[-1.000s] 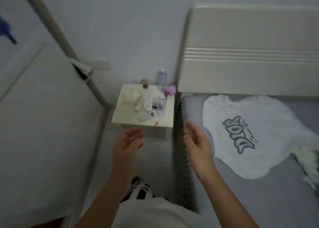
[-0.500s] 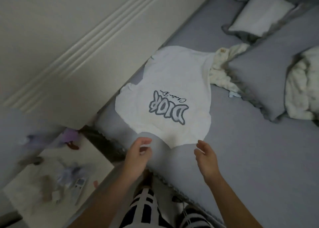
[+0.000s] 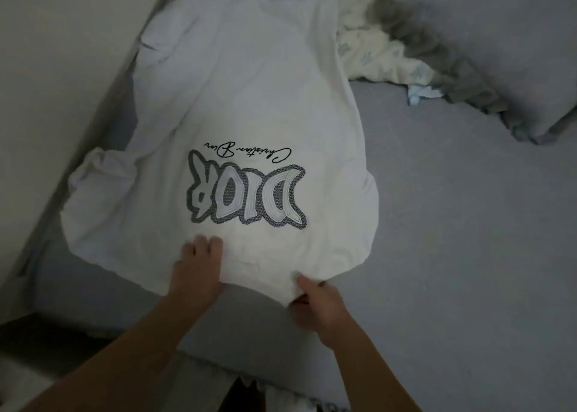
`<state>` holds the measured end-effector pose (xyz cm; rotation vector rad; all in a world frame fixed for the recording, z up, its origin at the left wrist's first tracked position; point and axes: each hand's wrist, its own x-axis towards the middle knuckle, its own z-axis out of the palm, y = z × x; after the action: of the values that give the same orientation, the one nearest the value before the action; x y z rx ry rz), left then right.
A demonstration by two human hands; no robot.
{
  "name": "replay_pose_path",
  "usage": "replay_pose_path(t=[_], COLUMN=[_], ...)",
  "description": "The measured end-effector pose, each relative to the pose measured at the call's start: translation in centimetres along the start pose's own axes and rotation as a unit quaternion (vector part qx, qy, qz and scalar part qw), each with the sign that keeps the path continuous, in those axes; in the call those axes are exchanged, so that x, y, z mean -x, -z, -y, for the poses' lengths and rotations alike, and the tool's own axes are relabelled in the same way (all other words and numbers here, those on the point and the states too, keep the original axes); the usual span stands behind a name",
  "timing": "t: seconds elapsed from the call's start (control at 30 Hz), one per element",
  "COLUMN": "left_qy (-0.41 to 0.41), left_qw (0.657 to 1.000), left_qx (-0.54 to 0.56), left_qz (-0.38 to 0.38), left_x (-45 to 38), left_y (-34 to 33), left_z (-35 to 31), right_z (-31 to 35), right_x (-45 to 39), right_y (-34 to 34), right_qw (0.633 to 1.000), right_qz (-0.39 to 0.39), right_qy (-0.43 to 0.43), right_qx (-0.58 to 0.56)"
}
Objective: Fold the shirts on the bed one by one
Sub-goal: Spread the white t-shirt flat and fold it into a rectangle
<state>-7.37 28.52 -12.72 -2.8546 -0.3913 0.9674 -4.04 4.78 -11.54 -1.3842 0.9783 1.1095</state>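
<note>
A white shirt (image 3: 249, 99) with a grey printed logo lies spread flat on the grey bed (image 3: 452, 255), its collar end nearest me and the print upside down. My left hand (image 3: 198, 268) rests on the near edge of the shirt, fingers curled into the cloth just below the logo. My right hand (image 3: 315, 305) pinches the near edge of the shirt, thumb on top and fingers under the fabric. One sleeve is bunched at the left by the headboard.
The cream headboard (image 3: 62, 68) runs along the left. A crumpled pale patterned garment (image 3: 374, 46) lies beyond the shirt's right side, against a grey frilled pillow (image 3: 499, 52). Open grey sheet stretches to the right.
I turned from the bedside table to the bed and leaned in. Both hands, held open in the air before, have come down onto the shirt's near edge and taken hold of it.
</note>
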Motion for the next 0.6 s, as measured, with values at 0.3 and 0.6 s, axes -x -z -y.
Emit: replay_pose_path(t=[0.3,0.6], left_qy=[-0.092,-0.306], left_qw=[0.919,0.838], left_qx=[0.364,0.451], left_qz=[0.116,0.031], left_x=[9.8,11.0], left_y=[1.2,9.6], left_z=[-15.5,-34.6], right_z=[3.8,7.0], right_x=[4.8,6.2], right_y=[9.9,33.6], right_qw=[0.944,0.901], right_qz=[-0.213,-0.339], right_qy=[0.219,0.269], right_qx=[-0.122,-0.017])
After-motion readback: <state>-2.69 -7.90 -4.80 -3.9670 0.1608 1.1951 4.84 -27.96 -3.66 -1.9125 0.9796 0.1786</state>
